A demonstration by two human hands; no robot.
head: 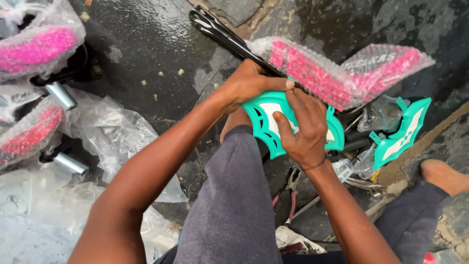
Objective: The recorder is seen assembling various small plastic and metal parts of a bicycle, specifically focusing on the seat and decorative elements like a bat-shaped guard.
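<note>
A grey-trousered knee [234,205] rose below; both hands, left [249,84] and right [304,128], clasped a teal plastic plate [266,122] against the bubble-wrapped pink frame [312,73].

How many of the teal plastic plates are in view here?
2. One teal plate is held in both hands, the left hand at its top and the right hand across its front. The other teal plate lies on the ground at right. More may be hidden.

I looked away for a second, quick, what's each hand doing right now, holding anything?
Left hand: closed on the teal plastic plate, pressed against the bubble-wrapped pink frame.
Right hand: closed on the same teal plastic plate, fingers over its face.
</note>
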